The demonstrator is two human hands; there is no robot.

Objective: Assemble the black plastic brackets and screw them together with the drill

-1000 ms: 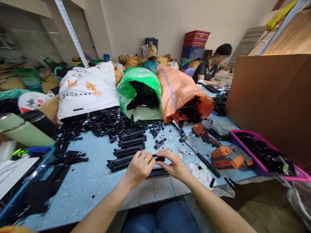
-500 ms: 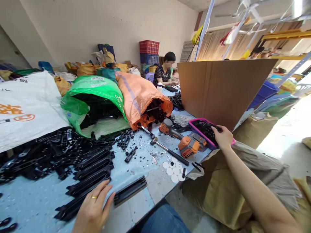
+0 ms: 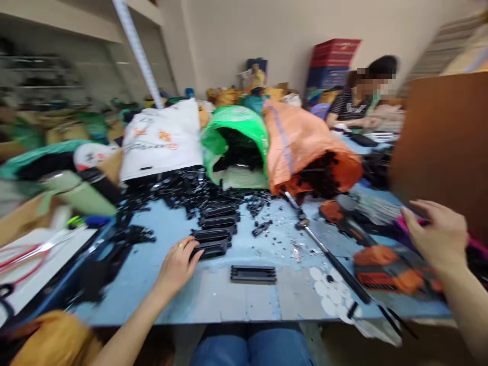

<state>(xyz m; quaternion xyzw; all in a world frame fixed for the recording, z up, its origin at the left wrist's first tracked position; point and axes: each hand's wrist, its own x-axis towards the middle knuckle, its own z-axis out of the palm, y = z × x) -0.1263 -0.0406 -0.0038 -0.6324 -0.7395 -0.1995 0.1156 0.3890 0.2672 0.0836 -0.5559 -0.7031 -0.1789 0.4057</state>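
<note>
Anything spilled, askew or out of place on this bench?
Yes. Black plastic parts spill from the white sack and orange sack across the blue table, and small bits lie loose beside the hammer. The white discs sit close to the front edge. The picture is blurred, so finer damage cannot be judged.

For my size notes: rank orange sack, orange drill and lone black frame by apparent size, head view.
1. Orange sack, largest.
2. Orange drill, though nearness to the camera and blur inflate it.
3. Black frame, smallest.
</note>
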